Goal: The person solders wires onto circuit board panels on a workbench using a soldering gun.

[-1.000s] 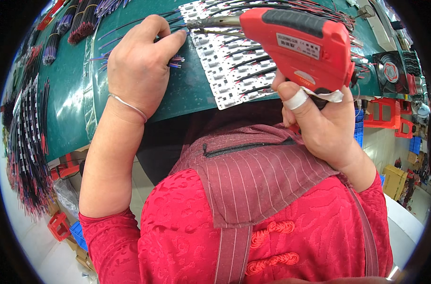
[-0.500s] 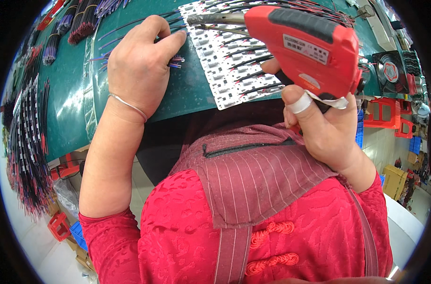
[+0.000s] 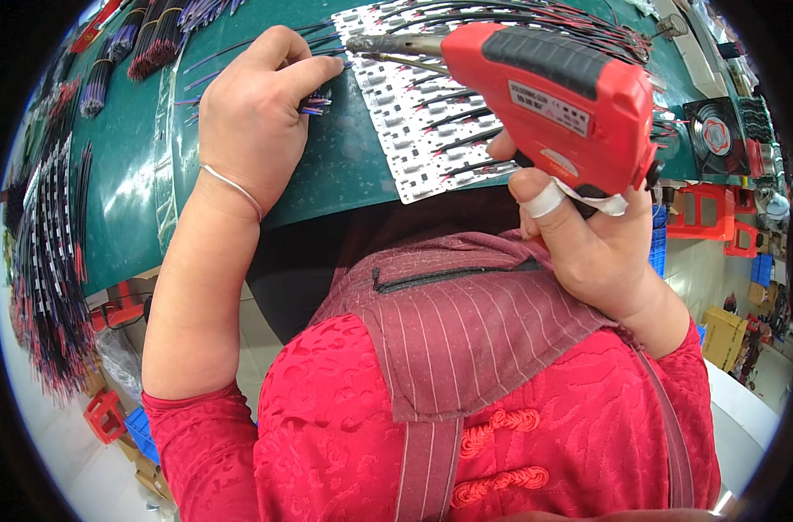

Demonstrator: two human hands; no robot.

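A red and black soldering gun point(image 3: 548, 100) is gripped in my right hand point(image 3: 588, 235), which has white tape round the thumb. Its metal tip points left, over the upper left of a white sheet of small circuit boards point(image 3: 402, 161). Black and red wire pairs point(image 3: 466, 139) lie across the right part of this sheet. Beside its left edge, my left hand point(image 3: 253, 117) is closed on a few thin blue and dark wires point(image 3: 314, 104), thumb and forefinger reaching toward the boards. A thin feed tube runs under the gun's tip; the exact point of contact is hard to make out.
The green work table point(image 3: 127, 200) carries tied wire bundles point(image 3: 157, 43) at the far left. A thick bunch of finished wires point(image 3: 53, 261) hangs over its left edge. At the right stand a black fan point(image 3: 718, 135) and a metal coil point(image 3: 672, 23). Red stools point(image 3: 702, 211) are beyond.
The soldering gun and my right hand have shifted slightly left and down. My left hand stays nearly where it was, still closed on the wires.
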